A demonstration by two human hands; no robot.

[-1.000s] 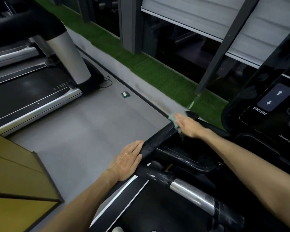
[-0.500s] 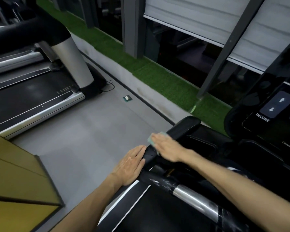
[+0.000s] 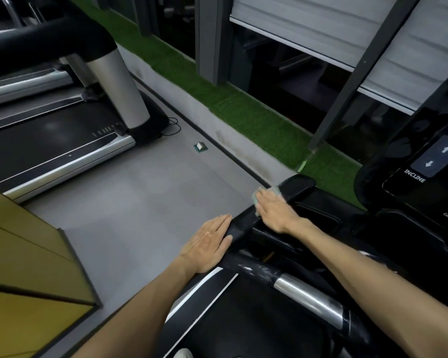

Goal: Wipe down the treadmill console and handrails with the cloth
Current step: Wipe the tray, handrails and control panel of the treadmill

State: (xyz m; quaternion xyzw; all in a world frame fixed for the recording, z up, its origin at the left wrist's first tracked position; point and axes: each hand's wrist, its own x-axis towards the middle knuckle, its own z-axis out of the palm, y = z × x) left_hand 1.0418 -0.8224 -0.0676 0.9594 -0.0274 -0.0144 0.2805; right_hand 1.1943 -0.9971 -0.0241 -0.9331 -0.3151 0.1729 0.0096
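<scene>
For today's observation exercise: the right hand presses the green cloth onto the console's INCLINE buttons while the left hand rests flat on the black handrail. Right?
No. In the head view the right hand presses the green cloth onto the black handrail, not the INCLINE buttons; the left hand does rest flat there.

Only one readable label: "INCLINE", white print on the black console (image 3: pixel 398 195) at far right. It sits just under a grey pad (image 3: pixel 436 156) with an up arrow and a down arrow. Round button icons at the right edge are cut off. White small print lower on the console is too cropped to read. The small marks on the left treadmill (image 3: pixel 62 148) deck aren't legible.
</scene>
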